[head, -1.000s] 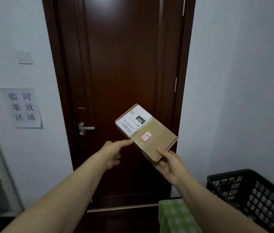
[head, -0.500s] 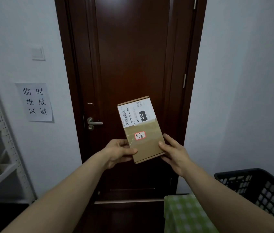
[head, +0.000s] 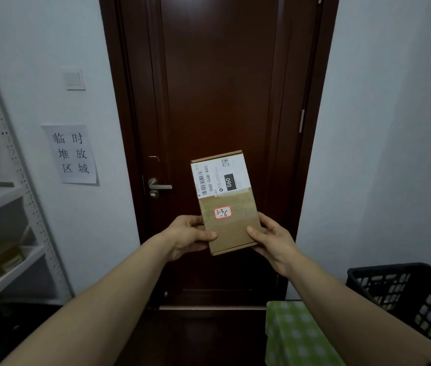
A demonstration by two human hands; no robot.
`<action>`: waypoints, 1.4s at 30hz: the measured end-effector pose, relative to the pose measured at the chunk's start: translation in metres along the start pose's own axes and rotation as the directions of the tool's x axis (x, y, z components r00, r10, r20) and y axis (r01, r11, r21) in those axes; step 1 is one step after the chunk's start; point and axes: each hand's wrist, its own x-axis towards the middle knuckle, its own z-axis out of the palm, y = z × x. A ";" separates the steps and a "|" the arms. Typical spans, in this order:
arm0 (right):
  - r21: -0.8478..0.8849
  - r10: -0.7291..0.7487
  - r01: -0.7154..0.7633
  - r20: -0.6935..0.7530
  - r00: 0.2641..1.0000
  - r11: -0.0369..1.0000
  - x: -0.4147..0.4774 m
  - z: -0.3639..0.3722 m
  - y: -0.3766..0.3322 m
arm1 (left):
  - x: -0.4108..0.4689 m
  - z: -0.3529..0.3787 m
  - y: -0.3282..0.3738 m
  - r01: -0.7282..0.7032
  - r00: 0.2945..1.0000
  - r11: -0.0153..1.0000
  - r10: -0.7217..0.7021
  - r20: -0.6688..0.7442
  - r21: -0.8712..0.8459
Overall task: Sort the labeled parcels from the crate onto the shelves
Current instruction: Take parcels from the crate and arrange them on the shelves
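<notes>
I hold a flat brown cardboard parcel (head: 226,204) upright in front of me, before a dark door. A white shipping label covers its top half and a small red-framed sticker reading 3-3-6 sits below it. My left hand (head: 188,236) grips its lower left edge, thumb on the front. My right hand (head: 272,239) grips its lower right edge. The black plastic crate (head: 407,294) stands at the lower right; its inside is hidden. White metal shelves (head: 5,260) run along the left edge, with brown parcels lying on them.
A dark wooden door (head: 217,101) with a metal handle (head: 157,186) faces me. A paper sign (head: 75,154) and a light switch (head: 74,79) hang on the left wall. A green checked object (head: 296,336) sits low beside the crate.
The parcel turned from tilted to upright and my left hand closed on its left edge. My view swung left, bringing more of the shelves into sight.
</notes>
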 end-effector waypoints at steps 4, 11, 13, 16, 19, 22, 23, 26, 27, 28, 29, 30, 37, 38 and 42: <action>-0.043 0.051 -0.048 0.066 0.997 0.998 0.005 0.020 0.016 | -0.014 -0.023 -0.009 0.035 0.998 0.999 -0.035 -0.060 -0.001; -0.189 0.176 -0.131 0.245 0.953 0.973 0.003 0.086 0.060 | -0.070 -0.082 -0.049 0.106 0.978 0.993 -0.095 -0.188 0.051; -0.198 0.174 -0.119 0.288 0.942 0.973 -0.002 0.111 0.071 | -0.091 -0.098 -0.067 0.149 0.965 0.988 -0.135 -0.225 0.048; -0.184 0.224 -0.166 0.366 0.903 0.969 -0.014 0.146 0.086 | -0.122 -0.118 -0.098 0.217 0.932 0.976 -0.207 -0.297 -0.001; -0.244 0.293 -0.193 0.493 0.819 0.950 -0.027 0.179 0.102 | -0.156 -0.135 -0.124 0.258 0.881 0.961 -0.275 -0.384 -0.096; -0.309 0.359 -0.211 0.580 0.731 0.928 -0.041 0.212 0.122 | -0.197 -0.147 -0.138 0.268 0.808 0.949 -0.315 -0.498 -0.165; -0.303 0.379 -0.238 0.601 0.704 0.923 -0.047 0.223 0.129 | -0.210 -0.150 -0.141 0.265 0.781 0.946 -0.324 -0.535 -0.186; -0.351 0.435 -0.260 0.660 0.612 0.899 -0.071 0.253 0.148 | -0.249 -0.159 -0.152 0.255 0.691 0.941 -0.339 -0.638 -0.225; -0.369 0.442 -0.247 0.684 0.581 0.896 -0.080 0.259 0.152 | -0.260 -0.161 -0.156 0.257 0.660 0.939 -0.344 -0.668 -0.229; -0.385 0.451 -0.239 0.698 0.556 0.891 -0.088 0.265 0.154 | -0.270 -0.163 -0.160 0.267 0.629 0.934 -0.354 -0.692 -0.236; -0.396 0.458 -0.234 0.711 0.533 0.888 -0.094 0.271 0.156 | -0.280 -0.164 -0.163 0.277 0.603 0.930 -0.363 -0.710 -0.241; -0.401 0.461 -0.232 0.724 0.513 0.886 -0.098 0.277 0.157 | -0.288 -0.164 -0.166 0.288 0.581 0.925 -0.374 -0.723 -0.247; -0.364 0.360 -0.087 0.805 0.472 0.927 -0.097 0.323 0.148 | -0.325 -0.175 -0.186 0.434 0.493 0.883 -0.400 -0.773 -0.181; -0.381 0.356 -0.034 0.824 0.441 0.924 -0.094 0.330 0.146 | -0.325 -0.180 -0.187 0.448 0.490 0.878 -0.401 -0.774 -0.170; -0.422 0.332 0.354 0.898 0.289 0.835 -0.075 0.369 0.150 | -0.313 -0.211 -0.192 0.482 0.494 0.867 -0.384 -0.780 -0.121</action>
